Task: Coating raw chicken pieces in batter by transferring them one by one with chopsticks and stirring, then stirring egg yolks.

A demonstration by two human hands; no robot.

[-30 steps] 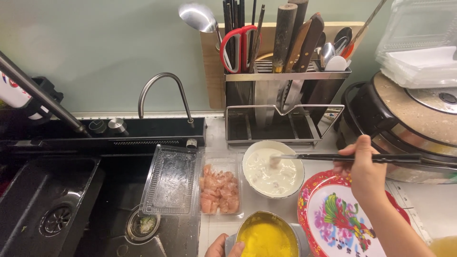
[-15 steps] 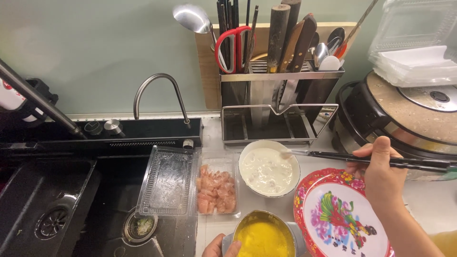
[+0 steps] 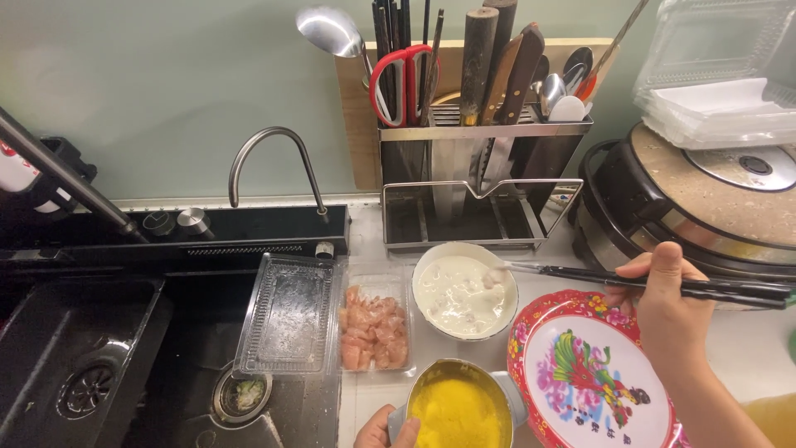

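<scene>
Chopsticks (image 3: 647,282) now reach into the batter bowl (image 3: 464,294), right hand (image 3: 667,311) clamped on them, left hand (image 3: 383,430) gripping the near yellow-crumb cup (image 3: 456,406); keep tips low, lift pieces slowly.

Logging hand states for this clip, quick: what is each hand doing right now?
Left hand: closed on the rim of the metal bowl of yellow crumbs.
Right hand: closed, holding black chopsticks over the white batter bowl.

Plate (image 3: 590,373): red rim, floral pattern. Bowl (image 3: 464,290): white batter. Pot (image 3: 454,406): yellow. Scissors (image 3: 398,79): red.
</scene>
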